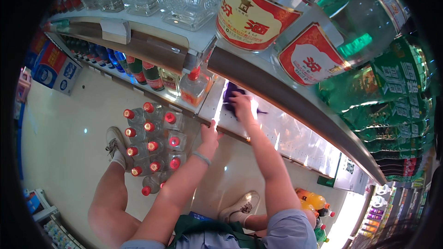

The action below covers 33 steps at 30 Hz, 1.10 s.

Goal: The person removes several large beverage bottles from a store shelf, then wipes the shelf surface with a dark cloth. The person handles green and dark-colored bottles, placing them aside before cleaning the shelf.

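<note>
My right hand (242,107) presses a dark purple cloth (232,94) against the white perforated bottom shelf (290,141). My left hand (210,134) rests at the front edge of that shelf, a short way left of the cloth; its fingers are partly hidden, and nothing can be made out in it. On the floor left of my left forearm stand several clear glass bottles with red caps (152,146), grouped in rows. A square clear bottle with a red cap and an orange label (193,88) stands on the neighbouring shelf section, beside the cloth.
Large liquor bottles with red labels (256,14) and green soda bottles (394,100) fill the shelf above. Patterned glass bottles (188,3) stand at the upper left. Cartons (57,67) sit on the floor at left. Orange drink bottles (313,199) are at lower right, near my shoe.
</note>
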### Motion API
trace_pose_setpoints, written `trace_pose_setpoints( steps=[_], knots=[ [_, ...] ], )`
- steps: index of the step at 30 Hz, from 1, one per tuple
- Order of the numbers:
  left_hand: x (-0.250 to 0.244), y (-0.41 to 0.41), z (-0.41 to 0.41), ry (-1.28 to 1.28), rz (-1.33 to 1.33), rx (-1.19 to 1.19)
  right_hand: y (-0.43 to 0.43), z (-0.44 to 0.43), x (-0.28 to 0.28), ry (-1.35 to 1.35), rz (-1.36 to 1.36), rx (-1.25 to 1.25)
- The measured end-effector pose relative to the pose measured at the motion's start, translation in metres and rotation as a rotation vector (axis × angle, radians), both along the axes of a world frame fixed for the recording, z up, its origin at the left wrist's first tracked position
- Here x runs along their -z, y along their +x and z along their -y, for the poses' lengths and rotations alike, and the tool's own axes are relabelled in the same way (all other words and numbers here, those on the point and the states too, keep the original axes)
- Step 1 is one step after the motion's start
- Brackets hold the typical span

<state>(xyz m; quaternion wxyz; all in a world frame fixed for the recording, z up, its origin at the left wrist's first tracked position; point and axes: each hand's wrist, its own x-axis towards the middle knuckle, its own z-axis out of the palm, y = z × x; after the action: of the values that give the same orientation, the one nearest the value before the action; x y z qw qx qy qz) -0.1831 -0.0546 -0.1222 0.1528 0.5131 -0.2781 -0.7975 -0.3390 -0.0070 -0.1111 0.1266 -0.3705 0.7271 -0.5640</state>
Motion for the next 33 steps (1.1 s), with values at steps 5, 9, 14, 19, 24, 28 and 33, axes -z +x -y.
trace_pose_setpoints(
  steps=[5, 9, 14, 19, 24, 28, 33],
  knots=[
    [-0.008, -0.003, 0.0, 0.057, 0.023, 0.036, -0.09, -0.2, 0.001, 0.517, -0.445, 0.505],
    [0.003, 0.026, 0.023, 0.173, 0.018, -0.153, -0.014, -0.094, -0.027, 0.233, -0.276, 0.287],
    [0.002, 0.008, 0.007, 0.081, -0.073, -0.191, 0.056, 0.031, -0.034, 0.315, -0.367, -0.112],
    [0.015, 0.025, 0.031, 0.117, -0.055, -0.157, 0.053, -0.017, -0.031, 0.301, -0.507, -0.435],
    [0.011, 0.023, 0.028, 0.12, -0.02, -0.223, 0.005, -0.158, -0.053, 0.677, -0.469, -0.396],
    [0.014, 0.026, 0.023, 0.084, -0.074, -0.202, 0.027, -0.081, -0.043, 0.262, -0.466, -0.213],
    [0.005, 0.022, 0.02, 0.122, -0.154, -0.156, 0.082, 0.032, -0.046, 0.365, -0.607, -0.298]
  ],
)
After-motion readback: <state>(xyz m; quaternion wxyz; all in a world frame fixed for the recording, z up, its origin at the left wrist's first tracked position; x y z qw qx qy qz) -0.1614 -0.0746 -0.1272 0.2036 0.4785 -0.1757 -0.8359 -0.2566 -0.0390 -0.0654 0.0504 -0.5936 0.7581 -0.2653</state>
